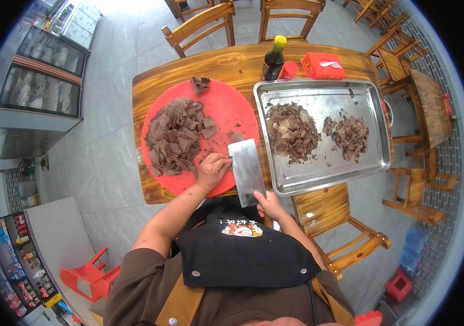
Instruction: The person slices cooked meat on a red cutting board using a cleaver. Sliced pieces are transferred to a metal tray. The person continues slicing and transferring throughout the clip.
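My right hand [270, 205] is closed round the handle end of a broad metal cleaver [247, 171], whose blade lies over the right edge of a round red cutting board [232, 98]. My left hand [214, 169] has its fingers bunched at the blade's left edge; whether they pinch a small piece is hidden. A large heap of thin brown slices, seemingly cooked meat [175, 136], covers the board's left side. One dark chunk [200, 85] sits at its top edge, and a loose slice [237, 137] lies just above the blade.
Right of the board, a steel tray [329, 175] holds two piles of brown scraps [293, 132]. Behind it stand a dark bottle with a yellow cap [273, 59], a red-lidded container [289, 70] and a red tissue box [323, 66]. A wooden chair [329, 216] is near my right arm.
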The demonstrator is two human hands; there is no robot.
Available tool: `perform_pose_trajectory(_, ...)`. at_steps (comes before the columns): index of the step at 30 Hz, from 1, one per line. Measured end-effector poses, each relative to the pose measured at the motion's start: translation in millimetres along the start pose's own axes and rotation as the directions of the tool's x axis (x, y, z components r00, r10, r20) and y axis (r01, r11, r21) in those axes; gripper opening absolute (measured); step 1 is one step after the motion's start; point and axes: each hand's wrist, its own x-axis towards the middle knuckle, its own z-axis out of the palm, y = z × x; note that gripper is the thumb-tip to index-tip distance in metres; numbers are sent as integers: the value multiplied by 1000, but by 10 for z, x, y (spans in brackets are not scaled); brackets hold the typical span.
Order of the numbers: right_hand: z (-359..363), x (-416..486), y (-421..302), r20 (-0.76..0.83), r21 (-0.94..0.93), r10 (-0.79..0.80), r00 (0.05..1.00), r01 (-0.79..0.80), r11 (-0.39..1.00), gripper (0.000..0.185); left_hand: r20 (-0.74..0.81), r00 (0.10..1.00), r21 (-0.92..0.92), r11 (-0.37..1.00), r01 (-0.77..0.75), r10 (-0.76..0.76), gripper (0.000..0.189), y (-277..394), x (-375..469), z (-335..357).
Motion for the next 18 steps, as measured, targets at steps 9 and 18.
perform_pose_trajectory(9,-34,-11,40,28,5,4,1000,-4,1000,36,20,1000,-7,1000,5,-5,9,-15,4,3)
perform_pose_trajectory(18,-55,5,14,16,-8,9,1000,-9,1000,37,-79,995,69,995,72,-67,14,7,-78,-11)
